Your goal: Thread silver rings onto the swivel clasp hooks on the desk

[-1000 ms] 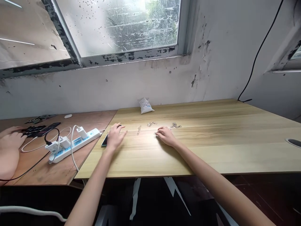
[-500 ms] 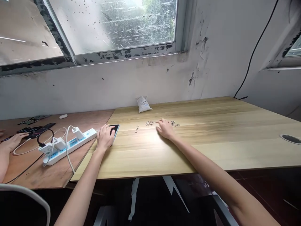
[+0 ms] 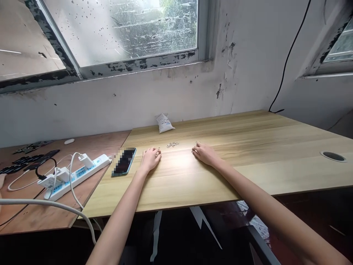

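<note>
Small metal rings: I see a loose cluster on the wood-grain table, between the left hand and the right hand.
Left: fingers curled down, narrow, at a ring or so; from my feed I cannot tell whether they grip any.
Right: fingers bent and close together, rings just beyond them; I cannot tell what they hold.
Smartphone: on the table, left of the left hand.
White packet: behind the cluster, near the wall.
</note>
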A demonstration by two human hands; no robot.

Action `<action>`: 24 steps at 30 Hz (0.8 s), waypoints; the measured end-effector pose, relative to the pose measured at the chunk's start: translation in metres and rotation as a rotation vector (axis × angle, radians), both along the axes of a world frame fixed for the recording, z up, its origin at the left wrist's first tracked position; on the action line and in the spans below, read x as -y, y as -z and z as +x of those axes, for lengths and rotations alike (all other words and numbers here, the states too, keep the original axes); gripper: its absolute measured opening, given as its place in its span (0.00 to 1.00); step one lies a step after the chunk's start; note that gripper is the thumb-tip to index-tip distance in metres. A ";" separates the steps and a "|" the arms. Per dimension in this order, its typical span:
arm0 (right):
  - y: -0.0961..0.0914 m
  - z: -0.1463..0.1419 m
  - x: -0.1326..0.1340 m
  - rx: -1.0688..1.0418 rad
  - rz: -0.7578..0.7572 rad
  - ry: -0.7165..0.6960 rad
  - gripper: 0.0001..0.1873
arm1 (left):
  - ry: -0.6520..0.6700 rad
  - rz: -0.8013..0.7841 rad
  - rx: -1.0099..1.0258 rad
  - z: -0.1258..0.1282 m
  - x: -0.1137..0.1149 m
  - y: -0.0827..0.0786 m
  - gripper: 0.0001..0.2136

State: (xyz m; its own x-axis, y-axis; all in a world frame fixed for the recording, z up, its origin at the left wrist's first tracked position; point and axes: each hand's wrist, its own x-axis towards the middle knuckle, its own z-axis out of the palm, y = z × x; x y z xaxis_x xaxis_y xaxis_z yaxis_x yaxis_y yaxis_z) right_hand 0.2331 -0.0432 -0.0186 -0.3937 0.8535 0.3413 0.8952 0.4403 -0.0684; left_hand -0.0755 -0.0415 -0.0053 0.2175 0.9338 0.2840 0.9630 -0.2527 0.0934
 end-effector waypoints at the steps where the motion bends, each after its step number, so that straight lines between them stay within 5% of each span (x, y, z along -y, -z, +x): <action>1: -0.001 -0.003 0.000 0.018 0.001 -0.012 0.16 | -0.006 0.007 -0.006 0.001 0.000 0.001 0.13; 8: -0.009 -0.020 0.003 0.175 -0.050 -0.068 0.11 | -0.097 0.019 -0.035 0.012 -0.027 -0.004 0.15; 12: -0.010 -0.031 -0.004 0.224 -0.121 -0.069 0.18 | -0.085 -0.013 -0.040 0.013 -0.036 -0.007 0.14; 24: 0.001 -0.048 -0.005 0.080 -0.170 -0.023 0.17 | 0.086 -0.032 0.089 0.007 -0.023 0.001 0.15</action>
